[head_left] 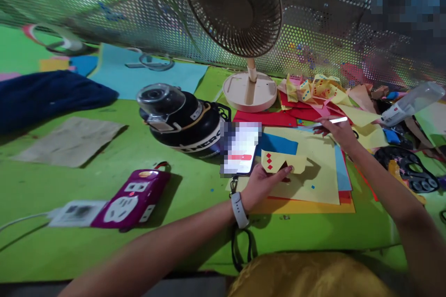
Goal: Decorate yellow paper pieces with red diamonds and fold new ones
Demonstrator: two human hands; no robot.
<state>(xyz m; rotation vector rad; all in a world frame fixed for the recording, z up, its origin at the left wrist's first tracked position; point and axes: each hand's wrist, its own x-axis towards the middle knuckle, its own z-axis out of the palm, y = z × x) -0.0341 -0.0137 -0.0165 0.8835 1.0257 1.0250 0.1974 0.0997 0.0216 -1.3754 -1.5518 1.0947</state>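
And here's the left hand (259,188), a pale band (239,210) around its wrist, thumb and fingers closed on a small piece of yellow paper (300,165) with red diamonds (269,161) at its left end! That piece is held just above a pale yellow sheet (324,188), which lies over orange paper (306,206) on the green table (195,222). Over to the right hand (336,132): fingers curled in around a slim, light-coloured tool (334,120), its tip too blurred to make out, up by the sheet's far right corner. Close by the left hand we've got a phone (240,148), screen lit, and right beside that a black bottle (188,132) leaning over. Behind stands the fan (232,9) on its round base (237,95), and to its right, what a heap of folded, dotted yellow paper (324,86)! Out left, a purple power strip (130,197) with a white adapter (76,213) at its near end.
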